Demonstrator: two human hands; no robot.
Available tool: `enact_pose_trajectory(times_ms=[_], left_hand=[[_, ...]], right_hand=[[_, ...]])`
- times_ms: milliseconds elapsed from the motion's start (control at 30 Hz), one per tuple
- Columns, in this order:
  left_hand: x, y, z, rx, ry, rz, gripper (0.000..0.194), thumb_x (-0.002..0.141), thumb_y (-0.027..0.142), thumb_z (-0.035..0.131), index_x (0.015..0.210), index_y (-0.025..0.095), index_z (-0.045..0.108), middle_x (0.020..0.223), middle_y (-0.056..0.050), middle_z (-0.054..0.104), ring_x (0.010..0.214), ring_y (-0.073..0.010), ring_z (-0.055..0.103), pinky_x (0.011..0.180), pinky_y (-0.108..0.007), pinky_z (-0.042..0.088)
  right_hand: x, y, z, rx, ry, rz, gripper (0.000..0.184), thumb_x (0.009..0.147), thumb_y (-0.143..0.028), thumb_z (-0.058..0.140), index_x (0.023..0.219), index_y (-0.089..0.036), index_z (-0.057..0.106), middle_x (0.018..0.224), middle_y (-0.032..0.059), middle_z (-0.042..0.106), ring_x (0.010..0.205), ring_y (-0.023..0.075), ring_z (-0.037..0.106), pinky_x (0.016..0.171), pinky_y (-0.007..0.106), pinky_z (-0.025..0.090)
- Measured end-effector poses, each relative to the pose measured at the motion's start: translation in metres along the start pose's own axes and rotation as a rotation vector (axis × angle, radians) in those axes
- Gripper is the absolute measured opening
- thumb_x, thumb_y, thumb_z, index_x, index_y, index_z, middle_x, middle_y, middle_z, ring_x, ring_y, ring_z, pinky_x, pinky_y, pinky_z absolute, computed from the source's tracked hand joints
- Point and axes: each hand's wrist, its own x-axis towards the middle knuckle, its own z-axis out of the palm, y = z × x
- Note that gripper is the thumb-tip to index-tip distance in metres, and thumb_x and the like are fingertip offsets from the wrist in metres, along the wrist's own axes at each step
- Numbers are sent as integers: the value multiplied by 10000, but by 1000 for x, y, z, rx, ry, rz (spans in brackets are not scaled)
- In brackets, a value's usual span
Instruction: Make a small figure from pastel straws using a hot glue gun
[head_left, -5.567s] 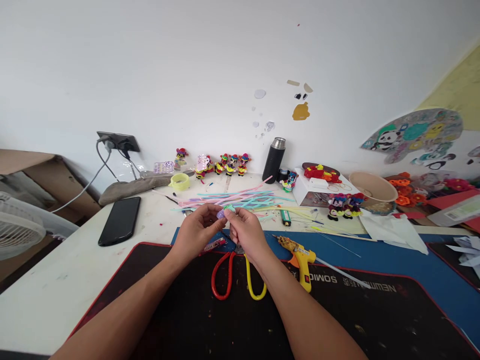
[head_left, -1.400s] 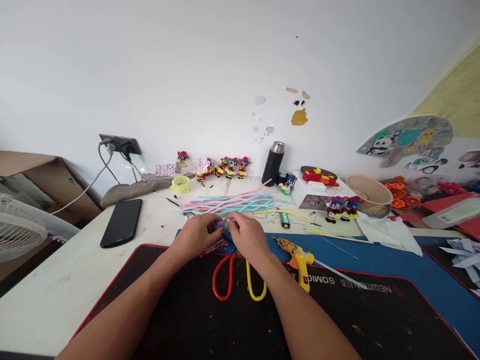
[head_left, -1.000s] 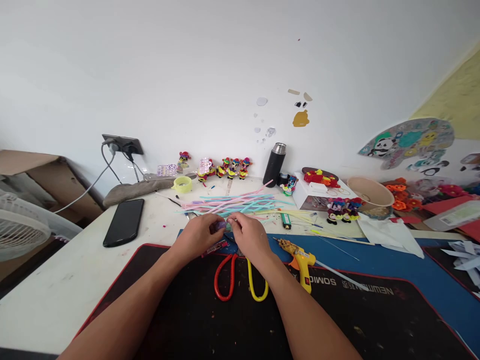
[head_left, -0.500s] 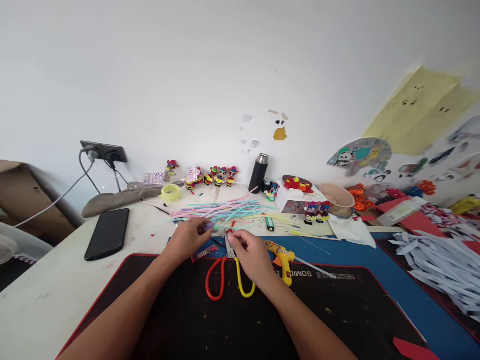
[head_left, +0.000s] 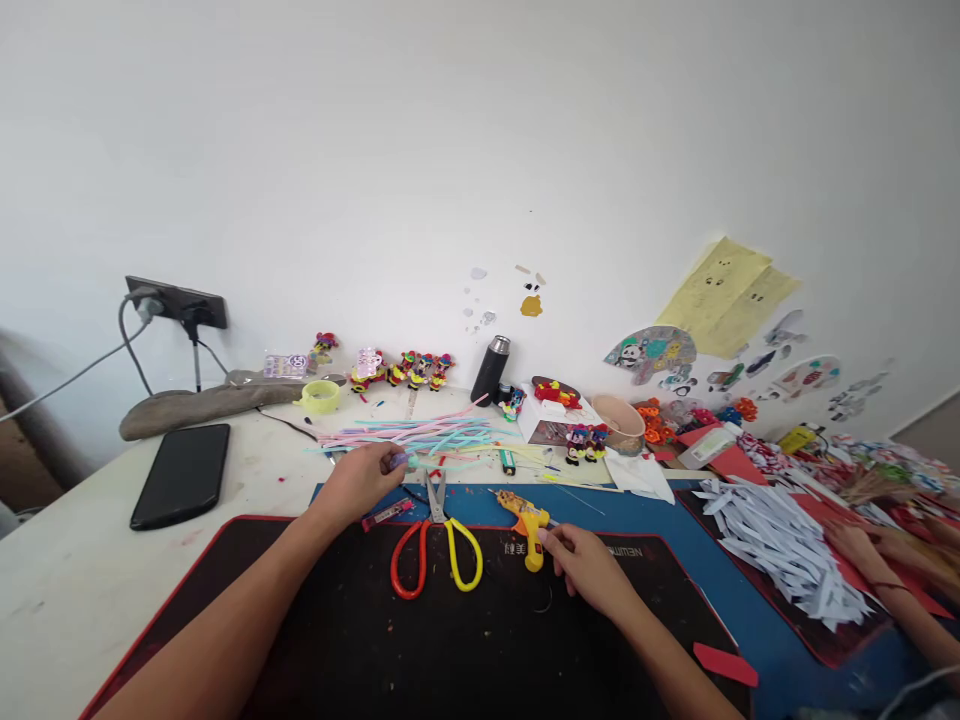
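Left hand (head_left: 361, 482) pinches a purple piece (head_left: 397, 460). Right hand (head_left: 591, 568), grip unclear, apparently fetches the glue gun (head_left: 526, 517) at its ten o'clock; lifting wants a firm hold.

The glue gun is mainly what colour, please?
The glue gun is mostly yellow, as the head view shows.

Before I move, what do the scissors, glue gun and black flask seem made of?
Scissors: grey metal blades with a dull sheen; handles likely smooth plastic, bright red and yellow. Glue gun: probably hard plastic, evenly yellow at the grip. Flask: perhaps black-coated metal, matte; its silvery cap catches light.
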Motion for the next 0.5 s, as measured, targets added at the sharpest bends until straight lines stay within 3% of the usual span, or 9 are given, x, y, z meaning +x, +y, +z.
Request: enact_pose_trajectory(times_ms=[133,300,500], left_hand=[[0,-2,1,1,-20,34,254,860,374,531,934,196,695,801,-56,730,713,-227,647,630,-294,387],[-1,-2,2,-3,-25,51,220,859,339,549,939,198,697,809,-57,739,718,-226,657,634,-293,389],[1,-3,2,-3,-31,54,199,851,304,560,937,200,705,796,-48,735,710,-214,651,637,-289,388]], right_hand=[[12,-9,7,-116,-12,8,526,959,-681,484,801,-198,622,660,17,698,420,135,598,456,244,378],[24,-22,17,-254,43,53,503,943,-644,562,678,-216,546,516,6,635,378,144,573,438,248,345],[24,-13,27,-20,111,94,443,922,-547,647,655,-216,522,444,-41,541,331,112,496,390,227,294]])
